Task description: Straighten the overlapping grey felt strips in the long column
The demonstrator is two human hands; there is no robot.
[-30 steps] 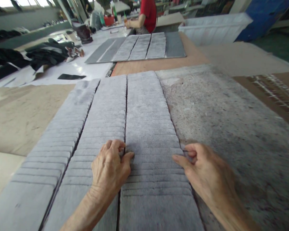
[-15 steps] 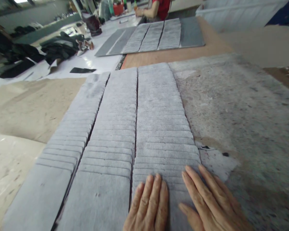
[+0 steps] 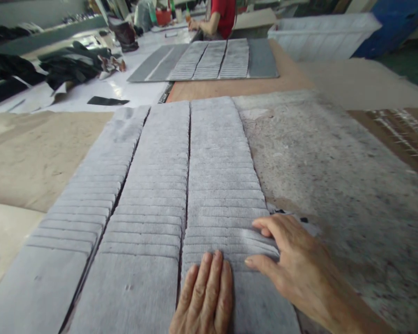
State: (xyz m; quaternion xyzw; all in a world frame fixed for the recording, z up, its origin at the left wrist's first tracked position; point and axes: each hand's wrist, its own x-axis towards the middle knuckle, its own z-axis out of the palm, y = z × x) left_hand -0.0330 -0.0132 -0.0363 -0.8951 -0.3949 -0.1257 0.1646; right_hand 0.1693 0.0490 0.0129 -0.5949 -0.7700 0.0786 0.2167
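Three columns of thin grey fabric-like pieces, a left column [image 3: 52, 273], a middle column [image 3: 135, 283] and a right column [image 3: 216, 153], run away from me in overlapping layers, their near edges stepped like shingles. My left hand [image 3: 205, 297] lies flat on the near part of the right column, fingers stretched forward and side by side. At that column's right edge my right hand [image 3: 292, 260] curls its fingers and thumb around the edges of several layers. Those edges bulge up between thumb and fingers. The hand's undersides and the other fingertips are hidden.
Beyond lies a dark grey board [image 3: 263, 60] bearing similar pieces. A stained grey sheet [image 3: 316, 153] spreads on the right, brown paper [image 3: 38, 157] on the left. Black cloth [image 3: 69, 62] lies far left. A person in a red top [image 3: 223, 18] sits near a white bin [image 3: 320, 37].
My right hand has gone from lying flat on the right column to curling at its right edge, where layers now bend up. My left hand stays flat. The view has shifted slightly.
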